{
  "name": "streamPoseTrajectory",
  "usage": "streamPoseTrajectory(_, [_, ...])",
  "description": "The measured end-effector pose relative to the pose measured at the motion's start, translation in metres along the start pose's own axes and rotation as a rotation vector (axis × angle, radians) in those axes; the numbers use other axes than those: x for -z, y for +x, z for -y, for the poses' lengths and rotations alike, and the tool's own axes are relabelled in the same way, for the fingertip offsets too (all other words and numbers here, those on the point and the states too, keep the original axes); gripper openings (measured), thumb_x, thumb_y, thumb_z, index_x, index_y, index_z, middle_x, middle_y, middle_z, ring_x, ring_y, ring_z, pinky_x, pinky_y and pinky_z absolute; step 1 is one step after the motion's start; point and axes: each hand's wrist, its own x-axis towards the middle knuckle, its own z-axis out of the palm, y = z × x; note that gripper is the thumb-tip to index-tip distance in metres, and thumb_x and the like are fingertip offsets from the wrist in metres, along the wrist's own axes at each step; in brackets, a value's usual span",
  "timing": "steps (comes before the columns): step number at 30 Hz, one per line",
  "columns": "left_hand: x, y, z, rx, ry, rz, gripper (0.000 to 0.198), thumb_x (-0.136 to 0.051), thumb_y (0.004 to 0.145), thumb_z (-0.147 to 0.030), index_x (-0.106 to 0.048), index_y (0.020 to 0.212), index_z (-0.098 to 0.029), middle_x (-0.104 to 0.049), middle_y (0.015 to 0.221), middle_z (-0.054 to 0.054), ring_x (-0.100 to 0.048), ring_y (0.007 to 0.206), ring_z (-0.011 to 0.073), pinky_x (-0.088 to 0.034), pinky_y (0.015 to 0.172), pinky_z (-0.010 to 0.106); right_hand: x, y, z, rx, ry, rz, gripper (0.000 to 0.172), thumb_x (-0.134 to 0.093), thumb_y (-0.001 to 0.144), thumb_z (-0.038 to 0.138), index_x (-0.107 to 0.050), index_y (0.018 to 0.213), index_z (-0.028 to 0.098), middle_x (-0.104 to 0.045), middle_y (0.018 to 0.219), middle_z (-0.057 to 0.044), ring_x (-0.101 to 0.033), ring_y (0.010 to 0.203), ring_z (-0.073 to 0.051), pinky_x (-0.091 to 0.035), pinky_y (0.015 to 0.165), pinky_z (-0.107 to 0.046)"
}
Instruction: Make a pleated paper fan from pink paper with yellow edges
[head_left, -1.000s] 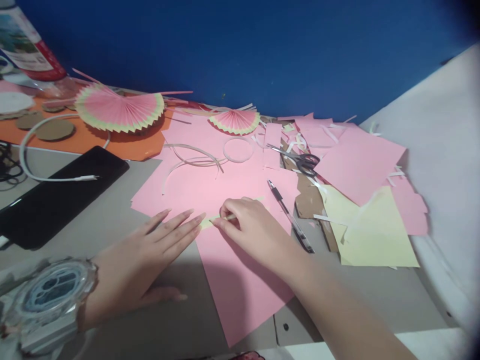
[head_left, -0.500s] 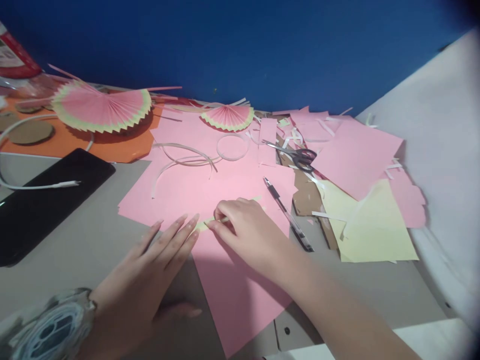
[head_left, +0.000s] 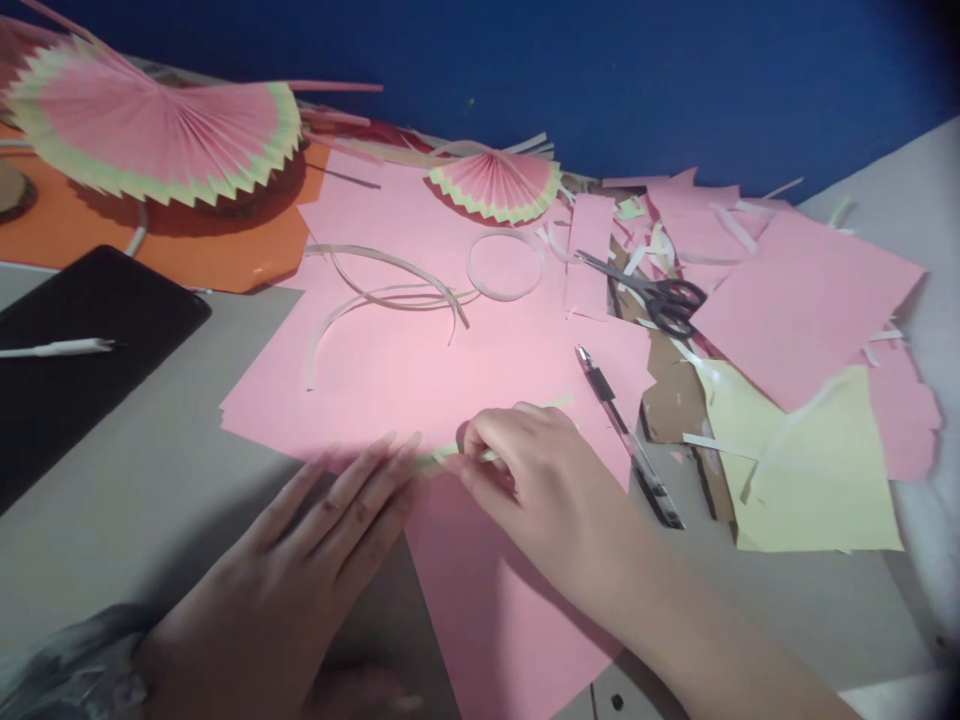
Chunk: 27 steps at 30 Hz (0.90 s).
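My left hand [head_left: 300, 545] lies flat with its fingers stretched out, the fingertips pressing the end of a narrow pale yellow-green paper strip [head_left: 431, 460]. Beside it, my right hand [head_left: 547, 490] is closed in a pinch on the same strip, thumb against bent forefinger. The strip's far end shows past the right knuckles, while its middle is hidden by that hand. Beneath both hands are pink paper sheets [head_left: 390, 370], one reaching down toward the table's near edge. Curved thin paper strips [head_left: 382, 255] and a paper ring [head_left: 469, 268] rest on the pink sheet beyond.
A pen [head_left: 630, 440] and scissors [head_left: 667, 295] lie to the right, near pink scraps and a yellow sheet [head_left: 825, 490]. Two pleated watermelon-coloured paper fans [head_left: 165, 130] stand at the back. At left are a black phone [head_left: 97, 300] and orange paper [head_left: 247, 245].
The view has moved closer and shifted, so most things sit farther right or larger. Both hands keep their places on the strip, with the right hand still pinching it.
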Motion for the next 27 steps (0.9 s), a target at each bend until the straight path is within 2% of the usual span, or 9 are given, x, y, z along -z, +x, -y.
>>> streamPoseTrajectory(18, [0.0009,0.0012,0.0012,-0.014,0.014,0.027,0.092,-0.040,0.075,-0.072,-0.018,0.145,-0.017,-0.021,0.151,0.004,-0.019,0.138,0.0227,-0.002,0.114,0.041,-0.0010,0.0016,-0.0032,0.000,0.031,0.003,0.018,-0.053,0.085,0.019,-0.043,0.069,0.019,-0.051,0.064,0.005,-0.044,0.065,-0.013,-0.027,0.063,-0.027])
streamPoseTrajectory(22, [0.0003,-0.0002,0.0002,0.003,0.012,0.053,0.089,-0.039,0.075,-0.072,-0.020,0.144,-0.019,-0.024,0.150,0.003,-0.023,0.136,0.0204,-0.002,0.114,0.040,-0.0013,0.0017,-0.0027,-0.003,0.011,0.014,0.019,-0.052,0.087,0.023,-0.044,0.070,0.019,-0.053,0.066,0.004,-0.045,0.065,-0.013,-0.027,0.063,-0.028])
streamPoseTrajectory(27, [0.0016,0.0007,0.0025,-0.010,0.002,0.016,0.092,-0.039,0.074,-0.073,-0.019,0.145,-0.018,-0.025,0.150,0.003,-0.027,0.134,0.0211,-0.003,0.114,0.041,-0.0012,0.0020,-0.0016,0.008,-0.008,0.012,0.018,-0.051,0.087,0.022,-0.044,0.070,0.019,-0.054,0.067,0.004,-0.045,0.065,-0.014,-0.026,0.063,-0.027])
